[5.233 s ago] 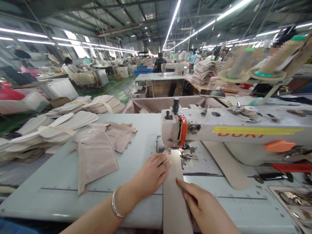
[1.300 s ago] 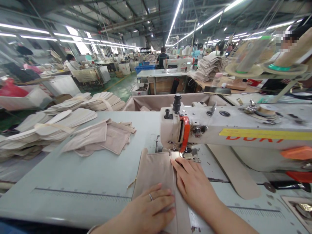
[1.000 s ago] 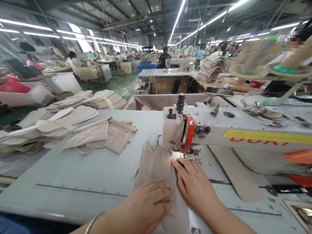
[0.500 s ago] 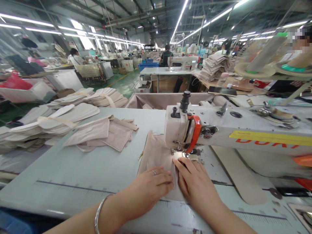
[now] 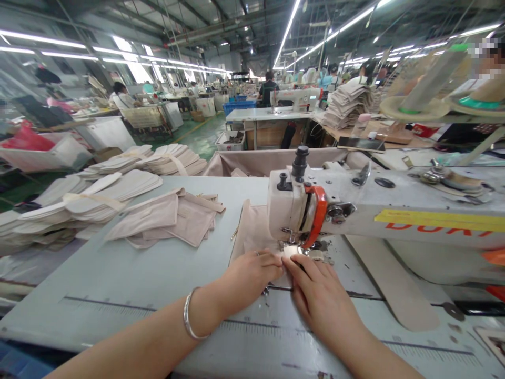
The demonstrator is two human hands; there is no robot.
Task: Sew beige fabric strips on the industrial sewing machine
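View: head, the only one.
Left hand (image 5: 248, 273): flat, fingers spread, nothing gripped; fingertips press the near edge of the fabric (image 5: 252, 231) onto the tabletop (image 5: 138, 284). Bracelet (image 5: 188, 321) on the wrist.
Right hand (image 5: 315, 292): flat and unclenched too; fingertips on the fabric's near edge, touching the left hand's fingertips, just short of the foot (image 5: 294, 248).
Fabric: beige piece lying flat, mostly beyond the hands, running under the head of the machine (image 5: 394, 205); only a short part lies on the hands' side of the foot.
Step (judged): guiding the tail end of the piece along a seam, both hands holding it flat at the foot.
Next move calls for (judged): even forward pressure, the edge held straight to the foot, and fingertips drawn aside from the needle, since little cloth is left ahead of them.
Left of the hands: loose pile (image 5: 173, 218) of similar pieces; stacks (image 5: 98, 195) further out.
Right of the hands: beige strip (image 5: 390, 284) lying under the machine arm.
Beyond: other workstations and people, far from the hands.
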